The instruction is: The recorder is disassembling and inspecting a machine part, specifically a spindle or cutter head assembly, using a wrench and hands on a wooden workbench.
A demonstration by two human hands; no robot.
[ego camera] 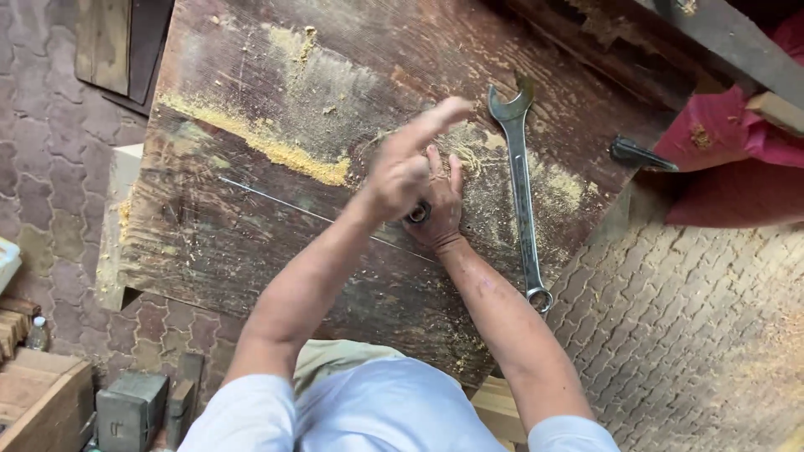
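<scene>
Small dark round metal part [418,213], mid-frame on the worktop [251,234]: probably a nut or socket, too hidden to tell; judged hard, light, apt to roll, best pinched across its rim. Right hand [440,209] lies flat, fingers cupped about it. Left hand [406,163] above, blurred, fingers loose with forefinger out, holding nothing seen. Long steel combination wrench [521,184], right of the hands: stiff, heavy, gripped mid-shank. Sawdust [276,146] upper left. Dark metal handle [641,154] at right edge.
</scene>
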